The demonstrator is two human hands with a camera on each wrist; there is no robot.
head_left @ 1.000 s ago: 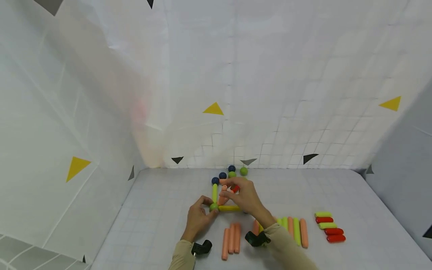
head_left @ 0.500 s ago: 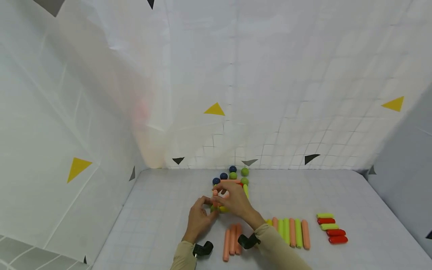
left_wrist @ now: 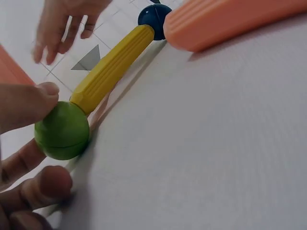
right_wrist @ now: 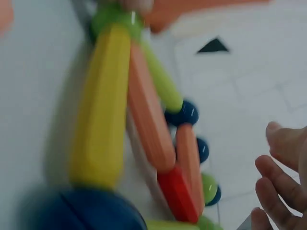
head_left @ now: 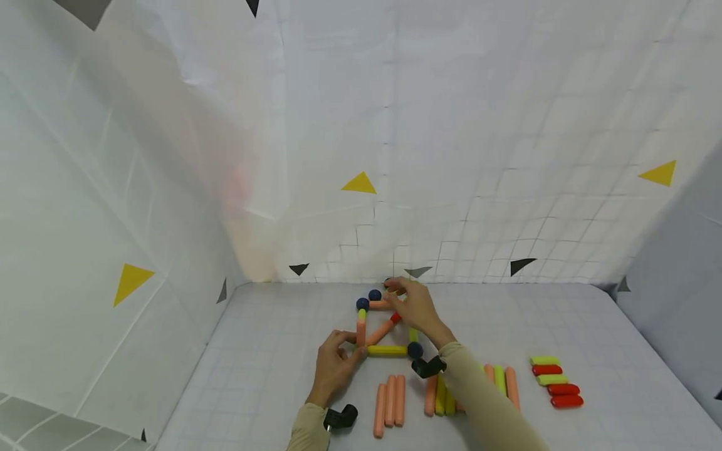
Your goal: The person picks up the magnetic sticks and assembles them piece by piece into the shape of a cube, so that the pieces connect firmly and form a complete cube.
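Observation:
A frame of rods and balls lies on the table. My left hand (head_left: pixel 334 363) pinches the green ball (left_wrist: pixel 62 129) at its front-left corner, thumb on one side and fingers on the other. From that ball a yellow rod (head_left: pixel 387 351) runs to a dark blue ball (head_left: pixel 414 349). An orange rod (head_left: pixel 361 334) stands up at the green ball, and another orange rod (head_left: pixel 382 331) crosses the frame to a short red rod (head_left: pixel 396 317). My right hand (head_left: pixel 416 307) is over the far side near the back balls, its fingers apart and holding nothing in the right wrist view.
Several loose balls, including a dark blue one (head_left: pixel 375 294), sit behind the frame. Loose orange rods (head_left: pixel 390 401) lie in front, with a row of mixed rods (head_left: pixel 440 394) partly under the right forearm. Short red and yellow-green rods (head_left: pixel 564 389) are at the right.
My right hand brought the orange rod over to the green ball, let go of it there, and moved away to the back right. My left hand stayed at the ball.

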